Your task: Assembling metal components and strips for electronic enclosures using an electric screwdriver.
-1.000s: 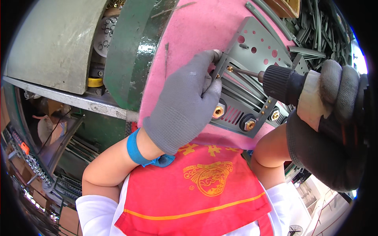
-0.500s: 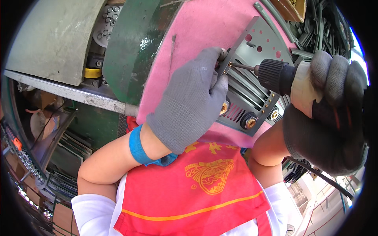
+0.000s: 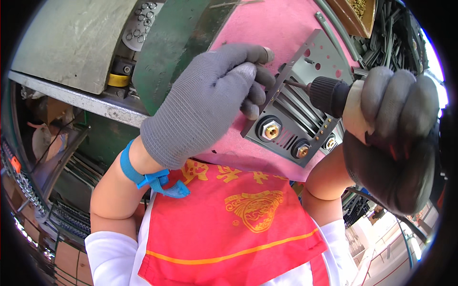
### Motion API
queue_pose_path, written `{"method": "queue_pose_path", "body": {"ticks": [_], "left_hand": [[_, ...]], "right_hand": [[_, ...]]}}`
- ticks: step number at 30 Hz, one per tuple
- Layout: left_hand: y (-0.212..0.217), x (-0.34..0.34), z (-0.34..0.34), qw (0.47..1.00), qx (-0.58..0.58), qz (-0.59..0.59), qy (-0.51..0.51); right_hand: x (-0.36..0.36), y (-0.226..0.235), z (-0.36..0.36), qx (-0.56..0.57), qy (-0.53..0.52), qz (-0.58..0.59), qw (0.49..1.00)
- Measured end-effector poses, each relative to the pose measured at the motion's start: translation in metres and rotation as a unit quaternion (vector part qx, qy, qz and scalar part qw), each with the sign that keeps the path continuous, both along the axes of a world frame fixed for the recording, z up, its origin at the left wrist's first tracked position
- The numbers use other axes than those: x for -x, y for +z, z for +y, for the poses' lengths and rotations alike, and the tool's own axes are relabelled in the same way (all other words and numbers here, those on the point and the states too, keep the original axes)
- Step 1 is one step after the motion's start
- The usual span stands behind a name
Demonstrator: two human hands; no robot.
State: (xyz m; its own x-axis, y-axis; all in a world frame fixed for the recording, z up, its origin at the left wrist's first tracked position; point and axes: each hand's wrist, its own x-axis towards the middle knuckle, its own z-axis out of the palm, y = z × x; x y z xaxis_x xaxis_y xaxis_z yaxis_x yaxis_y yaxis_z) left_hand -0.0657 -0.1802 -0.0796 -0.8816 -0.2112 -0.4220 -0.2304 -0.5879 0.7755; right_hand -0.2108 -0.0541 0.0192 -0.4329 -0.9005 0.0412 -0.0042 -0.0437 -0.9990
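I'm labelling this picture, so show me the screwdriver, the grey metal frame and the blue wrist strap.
Screwdriver (image 3: 329, 97), head view: on its ribbed black collar.
Grey metal frame (image 3: 298, 112), head view: on its slatted middle.
Blue wrist strap (image 3: 155, 179), head view: on its buckle.

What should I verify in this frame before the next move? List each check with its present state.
1. Right hand gripping the driver: ok.
2. Driver bit pointing at the edge strip of the grey metal part: ok.
3. Bit tip properly seated: cannot tell, too small to see.
4. Metal part resting on the pink surface: ok.
5. Left hand gripping the metal part: cannot tell; it is curled beside the edge strip.
6. Gloves on both hands: ok.
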Motion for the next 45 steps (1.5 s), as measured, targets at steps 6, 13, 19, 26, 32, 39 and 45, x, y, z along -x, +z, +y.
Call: {"method": "queue_pose_path", "body": {"ticks": [6,13,19,26,32,39,45], "left_hand": [[-0.005,0.014,-0.001,0.998,-0.061,0.029,0.0],[-0.019,0.02,-0.003,0.967,-0.222,0.092,-0.081],[-0.011,0.019,-0.004,0.968,-0.245,0.052,-0.036],[-0.011,0.022,-0.006,0.966,-0.243,0.074,-0.05],[-0.003,0.027,-0.003,0.98,-0.182,0.003,-0.074],[-0.002,0.028,0.002,0.977,-0.21,0.01,-0.029],[0.004,0.025,0.009,0.946,-0.323,0.029,-0.011]], "right_hand": [[-0.005,0.002,0.022,0.244,0.006,-0.06,0.968],[0.02,0.004,0.025,0.286,-0.037,-0.05,0.956],[0.013,0.007,0.018,0.318,-0.066,-0.054,0.944],[0.016,0.005,0.015,0.354,-0.096,-0.063,0.928],[0.018,0.006,0.018,0.378,-0.128,-0.069,0.914],[0.012,0.007,0.017,0.409,-0.163,-0.078,0.895],[0.006,0.009,0.01,0.44,-0.189,-0.083,0.874]]}}
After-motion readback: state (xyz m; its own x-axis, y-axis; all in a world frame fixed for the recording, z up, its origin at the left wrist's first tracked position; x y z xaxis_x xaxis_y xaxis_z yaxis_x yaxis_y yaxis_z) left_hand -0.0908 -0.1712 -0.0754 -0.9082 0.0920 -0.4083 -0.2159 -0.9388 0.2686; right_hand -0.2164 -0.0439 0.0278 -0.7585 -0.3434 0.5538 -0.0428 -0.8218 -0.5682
